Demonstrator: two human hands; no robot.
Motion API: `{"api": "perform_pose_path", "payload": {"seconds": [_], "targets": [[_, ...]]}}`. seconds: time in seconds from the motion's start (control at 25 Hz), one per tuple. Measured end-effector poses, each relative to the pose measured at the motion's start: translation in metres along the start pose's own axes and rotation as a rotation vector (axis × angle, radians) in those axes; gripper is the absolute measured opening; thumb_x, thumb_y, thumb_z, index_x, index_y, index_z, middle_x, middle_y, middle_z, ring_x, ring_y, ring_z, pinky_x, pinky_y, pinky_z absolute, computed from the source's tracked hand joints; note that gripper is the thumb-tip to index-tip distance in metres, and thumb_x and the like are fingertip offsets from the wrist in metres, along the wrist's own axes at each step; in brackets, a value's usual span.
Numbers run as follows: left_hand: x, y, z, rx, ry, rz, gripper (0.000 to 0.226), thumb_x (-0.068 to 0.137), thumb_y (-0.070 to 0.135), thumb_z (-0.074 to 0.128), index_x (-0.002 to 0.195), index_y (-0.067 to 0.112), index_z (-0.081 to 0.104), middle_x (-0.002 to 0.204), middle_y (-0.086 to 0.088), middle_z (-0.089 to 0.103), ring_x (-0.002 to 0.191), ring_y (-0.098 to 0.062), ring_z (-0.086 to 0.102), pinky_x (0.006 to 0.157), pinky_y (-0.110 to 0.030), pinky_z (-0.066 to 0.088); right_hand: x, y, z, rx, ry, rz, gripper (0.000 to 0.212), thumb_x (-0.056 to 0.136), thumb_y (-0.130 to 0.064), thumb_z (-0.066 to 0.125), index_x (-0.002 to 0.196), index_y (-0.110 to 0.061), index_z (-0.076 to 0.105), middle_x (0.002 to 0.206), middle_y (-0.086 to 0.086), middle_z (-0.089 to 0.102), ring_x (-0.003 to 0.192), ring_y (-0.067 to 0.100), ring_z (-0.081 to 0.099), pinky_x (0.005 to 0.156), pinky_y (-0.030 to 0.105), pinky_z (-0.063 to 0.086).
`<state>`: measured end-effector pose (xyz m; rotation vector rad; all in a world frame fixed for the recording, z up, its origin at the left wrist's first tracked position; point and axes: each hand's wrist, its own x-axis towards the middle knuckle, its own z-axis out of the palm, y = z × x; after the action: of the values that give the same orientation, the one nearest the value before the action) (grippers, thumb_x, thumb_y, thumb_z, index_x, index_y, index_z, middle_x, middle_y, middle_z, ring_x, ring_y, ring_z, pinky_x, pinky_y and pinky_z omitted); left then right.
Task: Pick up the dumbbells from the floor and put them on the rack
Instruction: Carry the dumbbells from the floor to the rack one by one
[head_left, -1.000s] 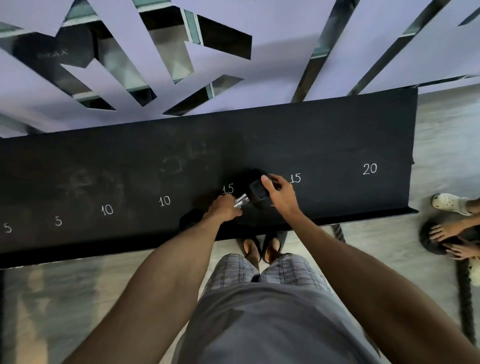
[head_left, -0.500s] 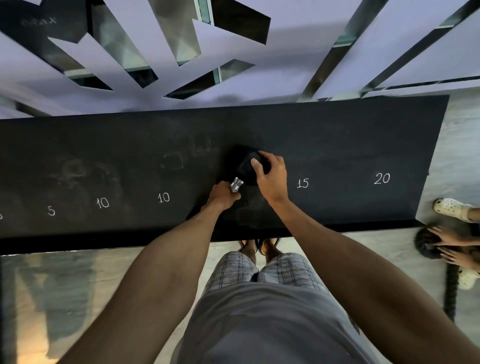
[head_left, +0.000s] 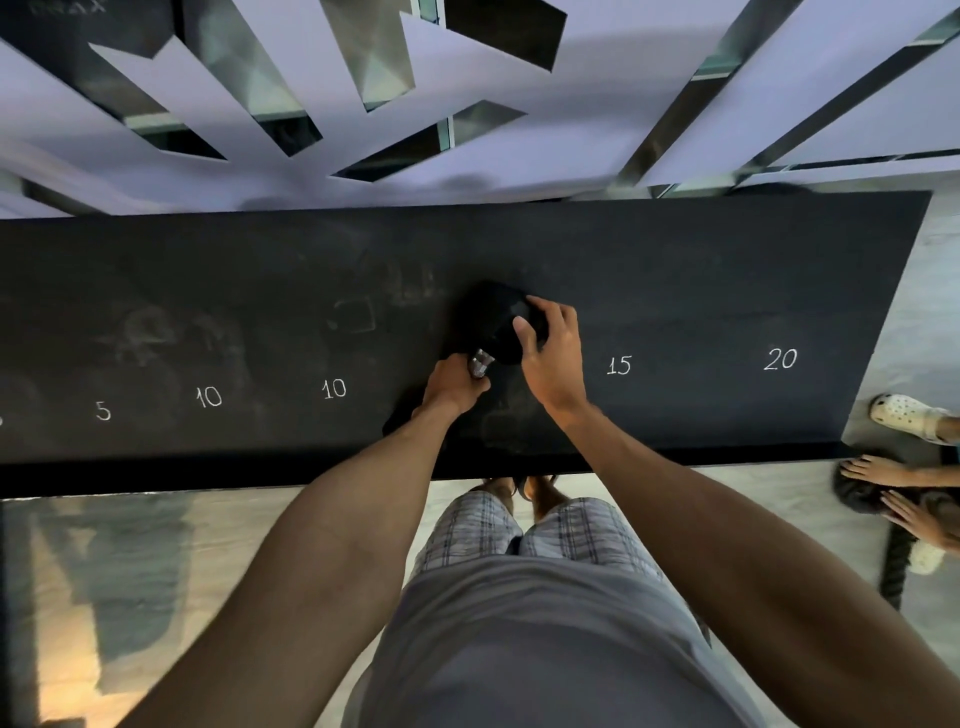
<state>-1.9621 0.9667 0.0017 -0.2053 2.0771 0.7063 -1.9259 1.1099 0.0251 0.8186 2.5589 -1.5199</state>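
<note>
Both hands steady the hex dumbbell on the rack (left hand clenched around its handle, right hand cupping the far head) to seat it.

The long black rack shelf is showing a matt, chalk-smudged surface with white chalk-like numbers. The black hexagonal dumbbell head is looking like dull rubber, while its short silver handle is gleaming as knurled metal. The pale floor is shining glossy and reflective. The checked shorts are looking like soft woven cloth.
</note>
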Motion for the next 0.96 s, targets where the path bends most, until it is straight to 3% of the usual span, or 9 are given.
{"api": "perform_pose_path", "payload": {"seconds": [0.2,0.36,0.52,0.72,0.96], "targets": [[-0.006,0.007,-0.007,0.278,-0.001,0.024,0.042,0.091,0.034,0.061,0.124,0.009,0.057,0.121,-0.015,0.064,0.112,-0.034,0.063,0.093,-0.041,0.052,-0.005,-0.003,0.0,-0.031,-0.019,0.032,0.047,0.099,-0.042,0.051,0.141,-0.022,0.046,0.141,0.001,0.043,0.134,0.017,0.044,0.112,0.033,0.041],[-0.021,0.016,-0.005,0.543,0.086,0.115,0.049,0.093,0.03,0.059,0.133,0.007,0.046,0.131,-0.015,0.058,0.12,-0.035,0.058,0.092,-0.043,0.049,-0.023,0.006,-0.015,-0.068,-0.063,0.106,0.052,0.097,-0.037,0.055,0.144,-0.024,0.038,0.141,0.005,0.045,0.131,0.018,0.046,0.104,0.027,0.038],[-0.04,0.017,-0.002,0.862,0.134,0.156,0.041,0.093,0.021,0.054,0.132,0.007,0.05,0.127,-0.011,0.062,0.114,-0.031,0.063,0.089,-0.041,0.054,-0.058,0.027,-0.04,-0.184,-0.181,0.233,0.044,0.097,-0.029,0.057,0.136,-0.011,0.047,0.13,0.016,0.061,0.121,0.032,0.058,0.102,0.039,0.047],[-0.067,0.045,0.017,1.138,0.044,0.335,0.033,0.095,0.023,0.05,0.124,0.014,0.062,0.131,-0.007,0.061,0.119,-0.027,0.06,0.092,-0.037,0.048,-0.12,0.061,-0.066,-0.344,-0.294,0.379,0.028,0.098,-0.017,0.046,0.113,-0.001,0.063,0.118,0.022,0.068,0.111,0.041,0.063,0.09,0.04,0.049],[-0.127,0.041,0.103,1.306,-0.199,0.576,0.035,0.095,0.028,0.044,0.121,0.009,0.057,0.128,-0.014,0.058,0.112,-0.034,0.06,0.09,-0.039,0.047,-0.24,0.108,-0.086,-0.232,-0.137,0.495,0.03,0.098,-0.013,0.042,0.117,0.0,0.062,0.123,0.021,0.065,0.111,0.04,0.06,0.094,0.042,0.051]]}}
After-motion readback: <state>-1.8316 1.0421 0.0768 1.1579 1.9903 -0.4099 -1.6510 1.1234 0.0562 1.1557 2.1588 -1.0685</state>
